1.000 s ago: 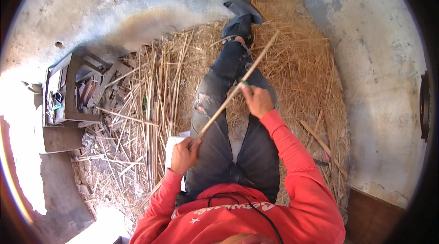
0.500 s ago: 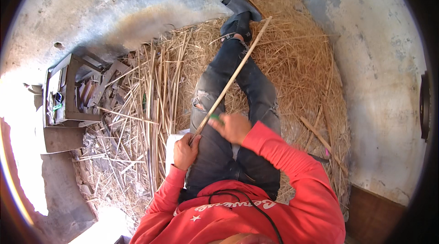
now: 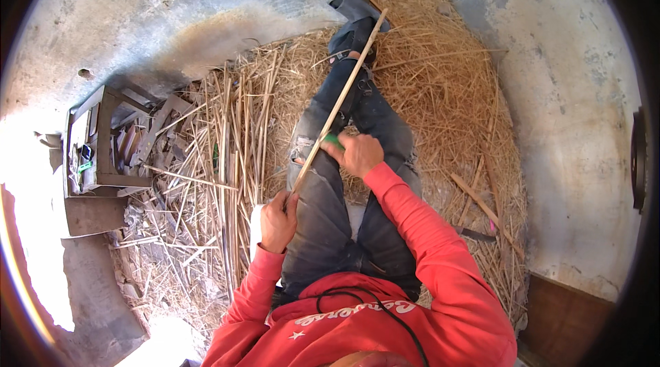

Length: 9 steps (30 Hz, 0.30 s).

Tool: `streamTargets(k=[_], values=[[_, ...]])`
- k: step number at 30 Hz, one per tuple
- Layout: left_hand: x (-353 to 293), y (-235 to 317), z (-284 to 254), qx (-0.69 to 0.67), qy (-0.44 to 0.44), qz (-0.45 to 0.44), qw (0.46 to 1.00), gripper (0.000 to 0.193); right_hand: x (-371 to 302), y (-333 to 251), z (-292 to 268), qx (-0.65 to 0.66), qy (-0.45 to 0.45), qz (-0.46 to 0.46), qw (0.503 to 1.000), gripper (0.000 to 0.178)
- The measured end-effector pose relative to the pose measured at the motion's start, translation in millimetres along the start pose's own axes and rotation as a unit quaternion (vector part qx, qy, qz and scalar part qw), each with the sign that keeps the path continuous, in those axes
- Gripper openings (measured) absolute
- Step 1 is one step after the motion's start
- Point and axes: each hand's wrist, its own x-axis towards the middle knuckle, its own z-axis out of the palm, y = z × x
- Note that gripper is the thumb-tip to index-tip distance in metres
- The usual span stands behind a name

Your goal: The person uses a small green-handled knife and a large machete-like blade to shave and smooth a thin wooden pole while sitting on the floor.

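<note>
A long pale strip of bamboo or wood (image 3: 344, 95) slants over my legs, its far end by my left-hand shoe (image 3: 352, 6). My left hand (image 3: 276, 224) is closed round its near end, beside my thigh. In my closed right hand (image 3: 362, 156) is a green-handled tool (image 3: 333, 139), held against the strip a little above the knees. Fingers hide most of the tool, so its working part does not show. My legs, in torn dark trousers (image 3: 320, 209), lie stretched out under the strip.
Many loose strips (image 3: 237, 126) lie on the left, by a wooden frame box (image 3: 103, 140) with scraps. Straw shavings (image 3: 440, 92) cover the floor. A stick (image 3: 474, 198) and a dark flat object (image 3: 478, 235) lie at right. Grey walls (image 3: 577, 126) stand close around.
My right hand has moved away from my left hand, up along the strip, with the green tool. The strip's far end has shifted slightly left. My left hand keeps its hold.
</note>
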Motion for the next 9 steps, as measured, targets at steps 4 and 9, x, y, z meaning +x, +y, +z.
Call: streamTargets(k=[4, 9], values=[[-50, -26, -41, 0.031, -0.093, -0.035, 0.995, 0.024, 77, 110, -42, 0.079, 0.133, 0.228, 0.961, 0.089], [-90, -36, -48, -0.001, -0.112, -0.083, 0.99, 0.02, 92, 129, -74, 0.004, 0.109, 0.165, 0.98, 0.079]])
